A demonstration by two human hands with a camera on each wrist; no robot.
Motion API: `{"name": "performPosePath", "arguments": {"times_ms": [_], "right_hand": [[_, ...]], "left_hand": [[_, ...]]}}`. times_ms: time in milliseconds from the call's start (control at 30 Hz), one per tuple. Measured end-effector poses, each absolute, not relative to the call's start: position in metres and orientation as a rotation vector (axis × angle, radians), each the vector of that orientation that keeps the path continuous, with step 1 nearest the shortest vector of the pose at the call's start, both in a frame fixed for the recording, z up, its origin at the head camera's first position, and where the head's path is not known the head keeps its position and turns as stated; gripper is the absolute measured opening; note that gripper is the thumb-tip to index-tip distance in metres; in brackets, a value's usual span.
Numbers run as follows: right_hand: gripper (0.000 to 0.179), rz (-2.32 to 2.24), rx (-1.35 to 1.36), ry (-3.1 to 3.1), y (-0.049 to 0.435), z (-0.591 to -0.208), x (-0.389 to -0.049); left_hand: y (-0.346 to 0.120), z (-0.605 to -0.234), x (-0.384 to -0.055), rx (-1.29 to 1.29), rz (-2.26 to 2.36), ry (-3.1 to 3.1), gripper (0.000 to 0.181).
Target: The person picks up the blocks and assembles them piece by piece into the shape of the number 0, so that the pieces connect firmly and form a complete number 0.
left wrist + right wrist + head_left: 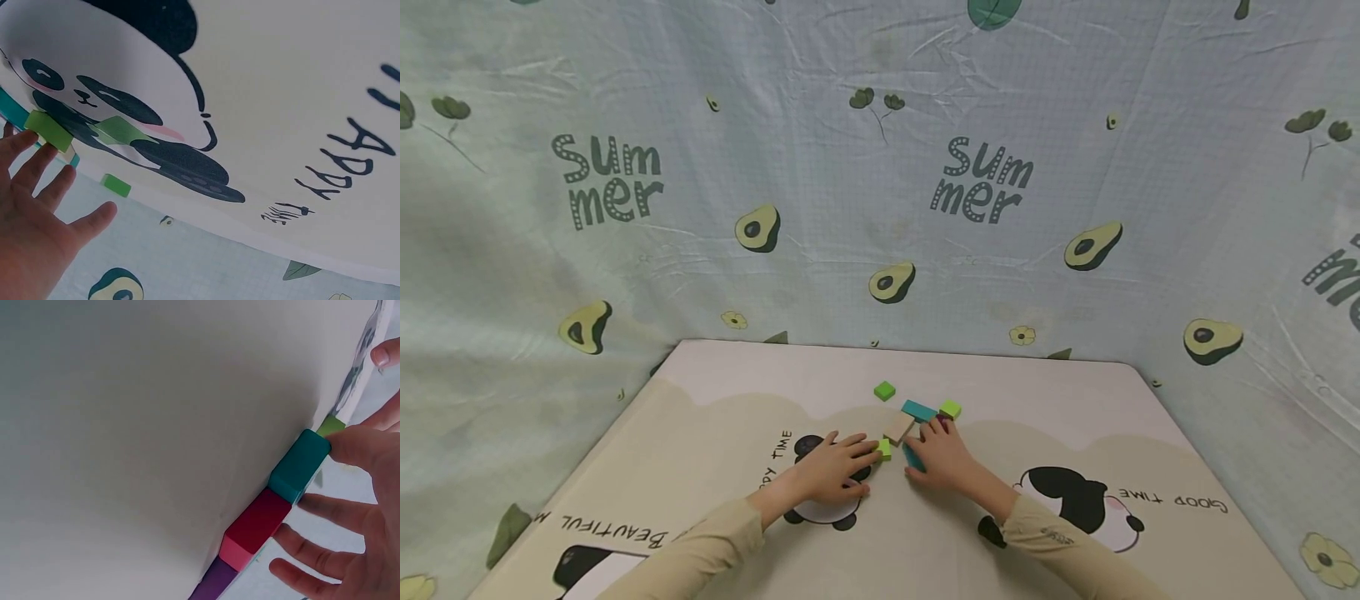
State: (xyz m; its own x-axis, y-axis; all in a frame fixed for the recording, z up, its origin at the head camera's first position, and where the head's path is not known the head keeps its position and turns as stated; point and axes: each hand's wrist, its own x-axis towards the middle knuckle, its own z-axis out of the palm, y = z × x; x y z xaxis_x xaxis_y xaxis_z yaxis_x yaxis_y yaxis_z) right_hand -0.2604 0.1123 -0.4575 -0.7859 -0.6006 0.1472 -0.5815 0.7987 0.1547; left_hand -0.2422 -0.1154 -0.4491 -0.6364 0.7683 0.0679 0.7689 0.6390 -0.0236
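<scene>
My left hand [838, 468] has spread fingers, the fingertips touching a light green block [884, 450]. The left wrist view shows two fingertips at that green block [49, 131], while the thumb stands apart. My right hand [943, 454] lies along a row of blocks. In the right wrist view, its thumb touches the end of a teal block [301, 462], and the forefinger tip is at that block's other end. Other fingers extend beside a red block [257, 528], which adjoins the teal one. A purple block [214, 579] continues the row. The right hand partly hides these in the head view.
Beyond the hands are a plain wooden block [898, 427], another teal block [919, 410] and a yellow-green block [951, 408]. A separate green block [884, 391] lies farther back. The table cover [1037, 392] has panda prints; a printed curtain [820, 275] hangs behind.
</scene>
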Motion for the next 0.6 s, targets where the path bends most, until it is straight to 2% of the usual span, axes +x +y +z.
{"name": "performPosePath", "arguments": {"times_ms": [333, 600], "right_hand": [[0.038, -0.201, 1.151, -2.559, 0.124, -0.465, -0.251], [0.039, -0.050, 1.177, -2.524, 0.137, -0.467, -0.246]], "left_hand": [[-0.114, -0.450, -0.242, -1.293, 0.021, -2.767, 0.052], [-0.112, -0.448, -0.241, -1.254, 0.056, -2.840, 0.053]]}}
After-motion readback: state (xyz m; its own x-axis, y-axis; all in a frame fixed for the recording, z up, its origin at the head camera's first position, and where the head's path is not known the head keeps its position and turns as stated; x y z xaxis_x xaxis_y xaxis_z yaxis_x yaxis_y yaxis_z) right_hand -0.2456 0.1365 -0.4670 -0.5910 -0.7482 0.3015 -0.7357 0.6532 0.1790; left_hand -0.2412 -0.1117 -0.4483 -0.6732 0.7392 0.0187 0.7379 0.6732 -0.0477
